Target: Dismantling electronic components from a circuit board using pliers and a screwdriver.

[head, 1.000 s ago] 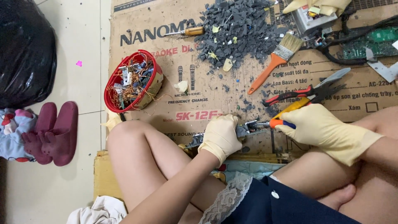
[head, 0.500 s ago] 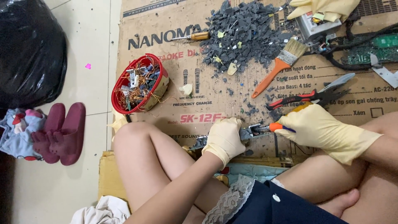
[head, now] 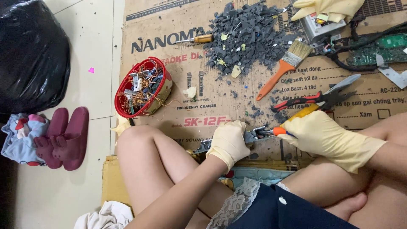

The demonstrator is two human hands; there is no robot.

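**Gloved hands work a small metal part over cardboard**

Down at the lower centre of the frame, the left hand, in a pale yellow rubber glove, is clamped around a small grey metal part, fingers curled tight over its left end. Just right of it, the right hand, gloved the same way, is closed around a screwdriver with a yellow and orange handle; the tool's tip meets the metal part between the two hands. Both hands hover just above a flattened cardboard sheet that covers the floor, with the person's bare knees folded beneath them.

Immediately above the right hand lie red-handled pliers, near but apart from the glove. Further up, an orange-handled paintbrush rests diagonally, its bristles toward the upper right. A heap of dark grey broken chips fills the upper centre, and a second, amber-handled screwdriver lies at its left edge. A red bowl full of copper wire and small metal scraps sits left of centre, beside the knee. A green circuit board and black cables occupy the upper right corner, along with spare gloves. On the tiled floor at the left are a black plastic bag and maroon slippers.
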